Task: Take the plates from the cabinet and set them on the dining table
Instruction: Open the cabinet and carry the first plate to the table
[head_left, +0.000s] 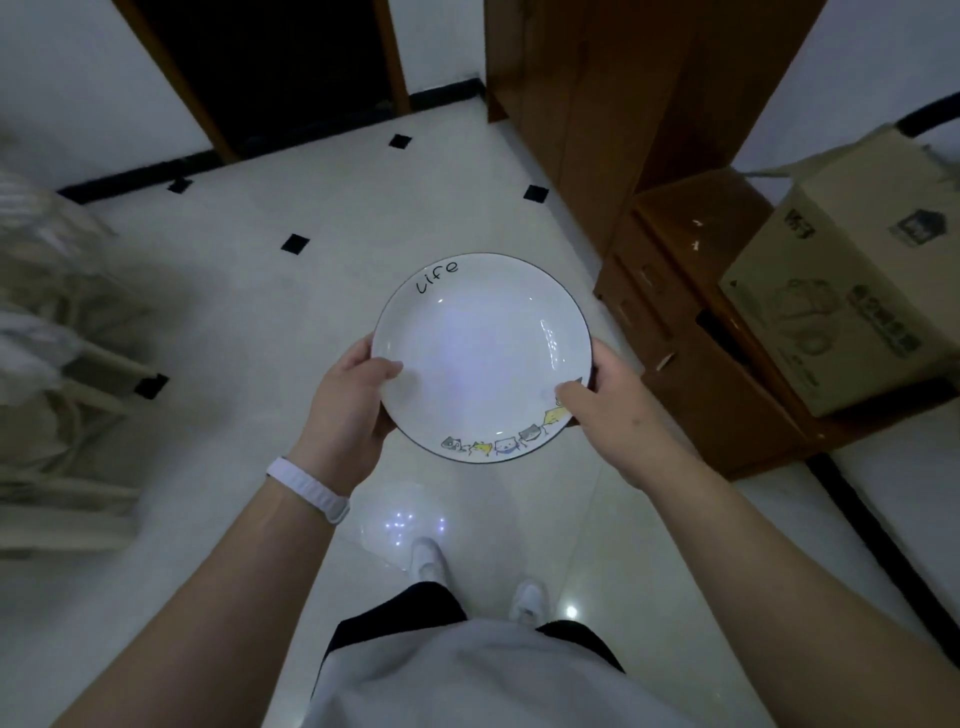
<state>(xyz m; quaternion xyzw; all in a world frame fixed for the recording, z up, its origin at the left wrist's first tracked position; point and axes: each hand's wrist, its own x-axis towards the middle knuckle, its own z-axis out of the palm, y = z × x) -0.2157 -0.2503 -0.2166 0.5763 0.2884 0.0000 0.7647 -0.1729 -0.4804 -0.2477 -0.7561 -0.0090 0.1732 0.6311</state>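
Two hands, left hand (347, 410) and right hand (610, 405), each grasp the rim of one white plate (483, 353) over the floor, centre; "Life" written on far rim. One cardboard box (852, 291) right.

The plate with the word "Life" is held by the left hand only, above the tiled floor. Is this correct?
No. The head view shows both hands holding the plate: the left hand and the right hand grip opposite edges. The rest is right.
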